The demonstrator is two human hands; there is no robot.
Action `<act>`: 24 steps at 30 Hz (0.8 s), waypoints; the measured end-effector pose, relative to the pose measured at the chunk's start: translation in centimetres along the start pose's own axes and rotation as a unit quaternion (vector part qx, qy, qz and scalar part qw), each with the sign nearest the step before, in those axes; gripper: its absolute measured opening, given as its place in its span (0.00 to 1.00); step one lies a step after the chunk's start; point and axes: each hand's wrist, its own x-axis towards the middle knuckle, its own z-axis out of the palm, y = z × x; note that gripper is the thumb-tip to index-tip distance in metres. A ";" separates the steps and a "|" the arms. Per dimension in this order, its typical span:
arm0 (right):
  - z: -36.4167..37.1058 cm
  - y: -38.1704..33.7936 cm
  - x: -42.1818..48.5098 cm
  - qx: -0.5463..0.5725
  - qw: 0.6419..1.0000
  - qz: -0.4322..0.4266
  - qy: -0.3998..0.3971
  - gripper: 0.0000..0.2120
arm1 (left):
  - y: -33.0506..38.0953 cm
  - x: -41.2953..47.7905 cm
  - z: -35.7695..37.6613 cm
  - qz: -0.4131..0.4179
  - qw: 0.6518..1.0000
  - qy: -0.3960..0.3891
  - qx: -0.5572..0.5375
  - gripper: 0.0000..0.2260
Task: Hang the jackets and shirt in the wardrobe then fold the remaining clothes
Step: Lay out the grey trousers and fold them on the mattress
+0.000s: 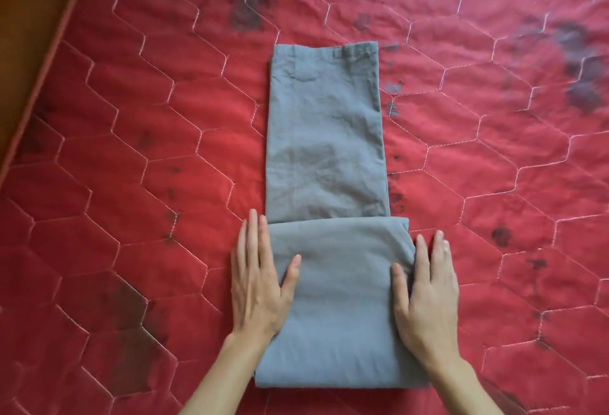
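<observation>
Plainly, we see the grey trousers (326, 138) lying lengthwise in the middle of the red mattress (131, 118). The waistband (329, 49) is at the far end, and the near part is folded back over itself into a wider, thicker block. The fold's far edge runs straight across, about level with the left fingertips (253, 215); its near edge sits close to the bottom of the view. Around the cloth the mattress reaches out broadly to left and right, and on beyond the waistband. The mattress's piped edge (49, 62) slants along the upper left, and past it shows a strip of brown wood (26, 2).

We count one garment, two hands, one mattress. The left hand (260, 279) lies flat along the left edge of the folded block, fingers straight and close together, resting mostly on the mattress, thumb spread onto the cloth. The right hand (425, 289) mirrors it at the right edge, fingers straight, thumb on the cloth. Neither hand grips anything — both lie flat and apart, with the width of the fold between them.

The mattress is quilted in pale stitched hexagons and carries dark stains (586, 85) — several at upper right, a line of them just beside the trousers' right edge, and a larger patch at lower left.
</observation>
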 end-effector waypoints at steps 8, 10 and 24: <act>-2.4 -0.2 -6.8 0.271 0.924 0.252 -0.093 0.28 | 1.7 -8.0 -2.1 -0.285 0.945 -0.049 -0.152 0.34; -3.0 -0.8 -7.8 0.288 0.909 0.275 -0.124 0.18 | 1.5 -9.4 -2.9 -0.333 0.923 -0.090 -0.173 0.30; -13.9 -1.7 -13.0 0.349 0.913 0.164 -0.129 0.30 | 2.4 -14.4 -13.0 -0.200 0.882 -0.127 -0.408 0.20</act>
